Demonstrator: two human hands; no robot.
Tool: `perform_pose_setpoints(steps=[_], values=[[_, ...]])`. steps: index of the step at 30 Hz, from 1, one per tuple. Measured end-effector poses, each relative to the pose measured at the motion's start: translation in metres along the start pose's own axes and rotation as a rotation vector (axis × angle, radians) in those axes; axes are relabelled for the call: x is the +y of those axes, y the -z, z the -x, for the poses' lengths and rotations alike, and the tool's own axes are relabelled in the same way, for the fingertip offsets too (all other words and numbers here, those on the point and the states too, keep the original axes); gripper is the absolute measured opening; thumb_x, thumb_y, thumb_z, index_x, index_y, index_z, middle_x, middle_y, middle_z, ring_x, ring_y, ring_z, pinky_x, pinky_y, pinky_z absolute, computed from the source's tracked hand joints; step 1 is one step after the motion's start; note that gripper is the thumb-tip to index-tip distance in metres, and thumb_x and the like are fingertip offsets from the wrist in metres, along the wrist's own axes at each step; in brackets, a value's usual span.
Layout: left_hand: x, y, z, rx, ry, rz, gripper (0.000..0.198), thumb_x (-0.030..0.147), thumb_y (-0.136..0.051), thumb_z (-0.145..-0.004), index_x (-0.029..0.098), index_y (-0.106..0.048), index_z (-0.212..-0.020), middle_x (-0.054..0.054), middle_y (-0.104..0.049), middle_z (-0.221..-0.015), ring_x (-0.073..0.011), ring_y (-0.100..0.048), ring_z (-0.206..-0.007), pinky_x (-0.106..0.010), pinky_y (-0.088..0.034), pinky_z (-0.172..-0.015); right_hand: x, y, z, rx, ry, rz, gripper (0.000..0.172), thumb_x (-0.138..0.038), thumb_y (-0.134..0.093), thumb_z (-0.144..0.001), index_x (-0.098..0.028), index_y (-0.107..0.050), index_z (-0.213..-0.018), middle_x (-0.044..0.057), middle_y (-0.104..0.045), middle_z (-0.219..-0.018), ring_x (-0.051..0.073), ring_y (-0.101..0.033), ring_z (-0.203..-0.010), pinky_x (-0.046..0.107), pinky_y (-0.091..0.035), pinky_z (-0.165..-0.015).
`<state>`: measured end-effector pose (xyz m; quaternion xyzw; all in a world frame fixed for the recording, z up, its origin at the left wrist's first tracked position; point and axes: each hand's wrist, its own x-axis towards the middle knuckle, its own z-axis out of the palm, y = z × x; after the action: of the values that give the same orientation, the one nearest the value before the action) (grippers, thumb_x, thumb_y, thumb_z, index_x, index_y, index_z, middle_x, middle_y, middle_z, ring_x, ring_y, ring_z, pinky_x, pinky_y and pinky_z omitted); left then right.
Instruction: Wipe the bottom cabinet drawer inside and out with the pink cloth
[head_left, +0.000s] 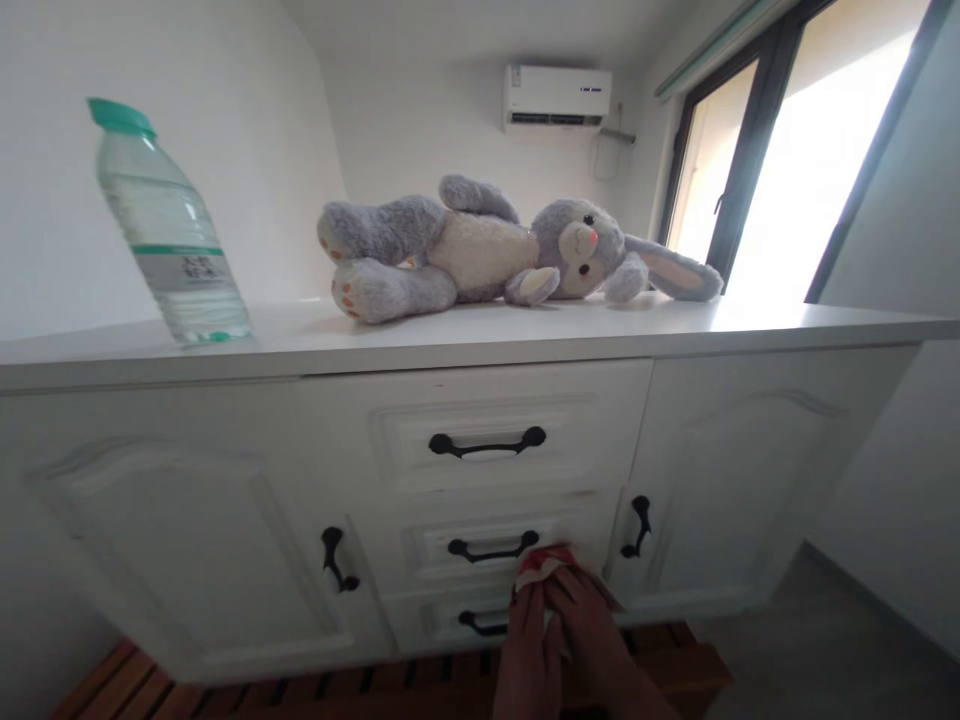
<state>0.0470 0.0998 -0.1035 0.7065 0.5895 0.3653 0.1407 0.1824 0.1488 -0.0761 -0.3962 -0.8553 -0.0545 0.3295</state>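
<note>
holding a red-and-white cloth (547, 562) against the drawer front (581, 520) here: left hand (529, 628) and right hand (583, 605), fingers bent closed over it beside the middle handle (491, 551), paired probably for firmer pressure.

Left hand (531, 612) and right hand (583, 603) bare, fingers (562, 588) slim; below the right wrist (600, 640), forearm (628, 682) also bare.

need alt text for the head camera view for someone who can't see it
A person's left hand and right hand are on a red-and-white cloth near the black handle of a white cabinet's middle drawer. A grey plush rabbit lies on top, right of a green-capped bottle.
</note>
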Motion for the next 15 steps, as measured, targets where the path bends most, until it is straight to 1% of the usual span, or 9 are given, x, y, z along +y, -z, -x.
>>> perform_pose_setpoints(steps=[2,4,5,6,7,8,10,13,15], values=[[-0.044,0.025,0.010,0.085,0.084,0.049,0.050,0.033,-0.039,-0.099,0.010,-0.058,-0.139,-0.024,-0.058,-0.149,-0.0334,-0.052,-0.140,-0.055,-0.048,-0.114,-0.036,-0.029,-0.023,-0.003,0.053,-0.042,0.043,0.000,-0.064,-0.083,-0.023,-0.070,-0.119,0.003,-0.073,-0.114,0.022,-0.068,-0.103,0.036,-0.058,-0.094],[-0.090,0.058,0.021,0.185,0.145,0.071,0.045,0.033,-0.044,-0.096,0.013,-0.066,-0.130,-0.023,-0.066,-0.140,-0.0344,-0.059,-0.134,-0.057,-0.050,-0.112,-0.080,-0.060,-0.052,-0.017,0.132,-0.073,0.031,-0.008,-0.068,-0.086,-0.021,-0.071,-0.114,0.003,-0.073,-0.113,0.021,-0.068,-0.102,0.034,-0.058,-0.093],[-0.109,0.076,0.025,0.280,0.205,0.070,0.045,0.034,-0.045,-0.095,0.014,-0.066,-0.129,-0.022,-0.066,-0.141,-0.0346,-0.060,-0.134,-0.059,-0.049,-0.114,-0.103,-0.075,-0.067,-0.033,0.172,-0.086,0.026,-0.012,-0.069,-0.087,-0.019,-0.072,-0.112,0.004,-0.073,-0.112,0.021,-0.068,-0.102,0.034,-0.058,-0.093],[-0.124,0.096,0.029,0.387,0.269,0.069,0.043,0.035,-0.046,-0.093,0.014,-0.070,-0.121,-0.024,-0.069,-0.137,-0.0367,-0.062,-0.130,-0.061,-0.049,-0.113,-0.124,-0.087,-0.083,-0.057,0.206,-0.098,0.022,-0.017,-0.070,-0.088,-0.018,-0.072,-0.110,0.004,-0.073,-0.112,0.021,-0.068,-0.103,0.034,-0.058,-0.094],[-0.133,0.116,0.030,0.393,0.285,0.063,0.042,0.037,-0.048,-0.092,0.014,-0.071,-0.120,-0.023,-0.070,-0.136,-0.0375,-0.062,-0.131,-0.062,-0.048,-0.114,-0.143,-0.096,-0.097,-0.086,0.227,-0.111,0.019,-0.019,-0.071,-0.088,-0.017,-0.073,-0.107,0.005,-0.073,-0.111,0.022,-0.068,-0.102,0.034,-0.058,-0.094],[-0.135,0.136,0.030,0.406,0.301,0.059,0.043,0.038,-0.048,-0.093,0.014,-0.070,-0.120,-0.023,-0.069,-0.136,-0.0372,-0.060,-0.133,-0.062,-0.045,-0.116,-0.160,-0.100,-0.110,-0.107,0.233,-0.126,0.017,-0.021,-0.071,-0.088,-0.016,-0.073,-0.104,0.005,-0.073,-0.108,0.022,-0.068,-0.101,0.034,-0.058,-0.094],[-0.118,0.173,0.025,0.423,0.315,0.039,0.051,0.042,-0.039,-0.096,0.011,-0.067,-0.126,-0.025,-0.067,-0.139,-0.0358,-0.059,-0.135,-0.063,-0.040,-0.119,-0.184,-0.090,-0.132,-0.103,0.204,-0.166,0.018,-0.021,-0.069,-0.090,-0.016,-0.073,-0.106,0.006,-0.073,-0.109,0.023,-0.068,-0.103,0.035,-0.058,-0.094],[-0.065,0.213,0.010,0.529,0.205,-0.058,0.059,0.044,-0.041,-0.096,0.006,-0.058,-0.137,-0.027,-0.057,-0.149,-0.0350,-0.050,-0.143,-0.062,-0.037,-0.121,-0.199,-0.042,-0.151,0.022,0.103,-0.293,0.039,-0.023,-0.065,-0.093,-0.019,-0.063,-0.131,0.009,-0.066,-0.130,0.024,-0.062,-0.119,0.039,-0.052,-0.105],[-0.035,0.224,0.000,0.531,0.148,-0.087,0.058,0.043,-0.042,-0.096,0.009,-0.053,-0.143,-0.023,-0.055,-0.153,-0.0333,-0.047,-0.145,-0.062,-0.037,-0.122,-0.198,-0.006,-0.155,0.061,0.025,-0.360,0.052,-0.021,-0.059,-0.095,-0.019,-0.049,-0.146,0.011,-0.059,-0.141,0.023,-0.056,-0.128,0.040,-0.047,-0.112]])
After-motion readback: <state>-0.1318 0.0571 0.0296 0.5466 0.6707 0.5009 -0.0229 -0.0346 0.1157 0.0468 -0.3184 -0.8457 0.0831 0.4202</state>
